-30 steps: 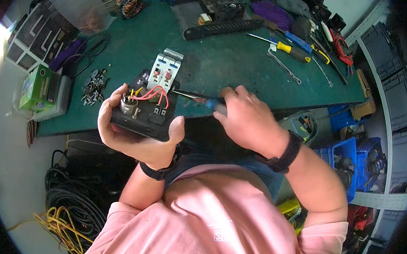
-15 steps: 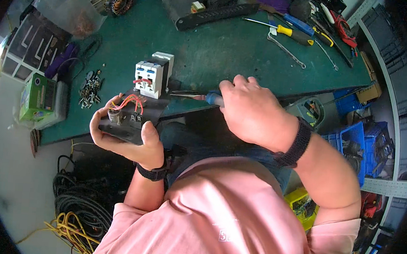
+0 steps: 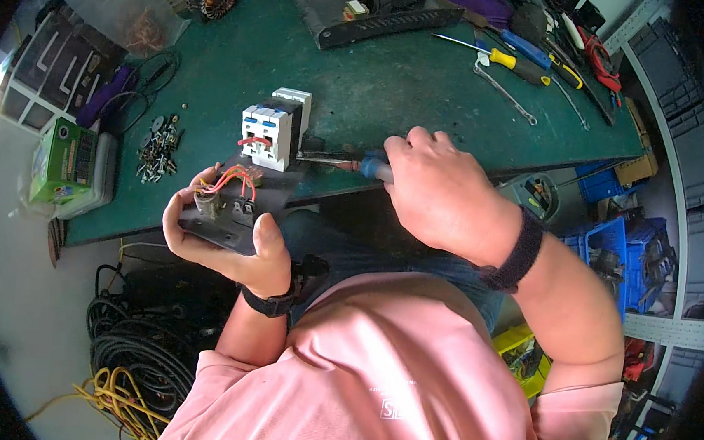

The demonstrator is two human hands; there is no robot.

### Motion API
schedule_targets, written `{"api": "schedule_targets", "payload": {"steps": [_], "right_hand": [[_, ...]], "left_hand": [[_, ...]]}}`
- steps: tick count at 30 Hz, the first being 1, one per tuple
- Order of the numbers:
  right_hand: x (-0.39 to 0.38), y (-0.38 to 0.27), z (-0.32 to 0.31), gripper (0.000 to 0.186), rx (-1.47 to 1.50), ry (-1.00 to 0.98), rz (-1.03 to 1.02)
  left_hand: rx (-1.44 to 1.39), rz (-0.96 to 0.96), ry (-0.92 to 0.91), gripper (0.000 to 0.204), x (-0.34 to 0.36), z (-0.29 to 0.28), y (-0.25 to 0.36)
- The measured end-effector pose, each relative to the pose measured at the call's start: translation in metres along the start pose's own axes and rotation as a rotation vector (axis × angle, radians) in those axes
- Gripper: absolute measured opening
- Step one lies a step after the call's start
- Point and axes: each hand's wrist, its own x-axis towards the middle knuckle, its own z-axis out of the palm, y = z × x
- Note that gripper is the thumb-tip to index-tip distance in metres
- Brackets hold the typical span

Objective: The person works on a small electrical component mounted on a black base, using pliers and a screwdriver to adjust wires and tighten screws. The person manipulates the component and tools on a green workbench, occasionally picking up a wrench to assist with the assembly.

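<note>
My left hand [image 3: 264, 264] is wrapped round the near end of a dark metal panel [image 3: 222, 236], thumb on its right edge. A white double circuit breaker [image 3: 264, 137] with blue marks and a red lever stands upright at the panel's far part. Nearer my fingers, red and yellow wires [image 3: 241, 175] run between a small metal cylinder [image 3: 206, 205] and black terminals [image 3: 243, 206]. In my right hand [image 3: 445, 196] a blue-handled screwdriver [image 3: 370, 166] is gripped, its shaft pointing left. Its tip is at the breaker's lower right side; exact contact is too small to tell.
A pile of loose screws [image 3: 157, 153] lies left of the panel on the green bench [image 3: 362, 88]. A yellow-handled screwdriver [image 3: 517, 66] and a wrench [image 3: 504, 95] lie far right. A black metal tray [image 3: 384, 26] sits at the back. A green box [image 3: 63, 162] stands at the left.
The whole scene has shifted slightly to the right in the picture. Both hands keep their grips, and the screwdriver stays beside the breaker's base.
</note>
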Motion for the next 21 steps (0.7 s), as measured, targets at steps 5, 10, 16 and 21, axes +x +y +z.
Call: {"api": "schedule_targets", "payload": {"steps": [5,10,16,21], "right_hand": [[-0.001,-0.004,0.002,0.017,0.0,0.018,0.006],[-0.002,-0.004,0.004,0.017,-0.018,0.039,-0.005],[-0.003,-0.003,0.007,0.016,-0.006,0.077,-0.011],[0.0,0.002,0.012,0.015,0.029,0.089,-0.006]], "left_hand": [[-0.013,0.001,-0.012,0.097,-0.001,-0.002,-0.001],[-0.007,-0.009,-0.018,0.096,-0.002,-0.002,0.001],[0.004,0.017,-0.031,0.097,0.0,-0.004,-0.002],[0.018,-0.009,-0.031,0.097,0.0,-0.004,-0.001]]}}
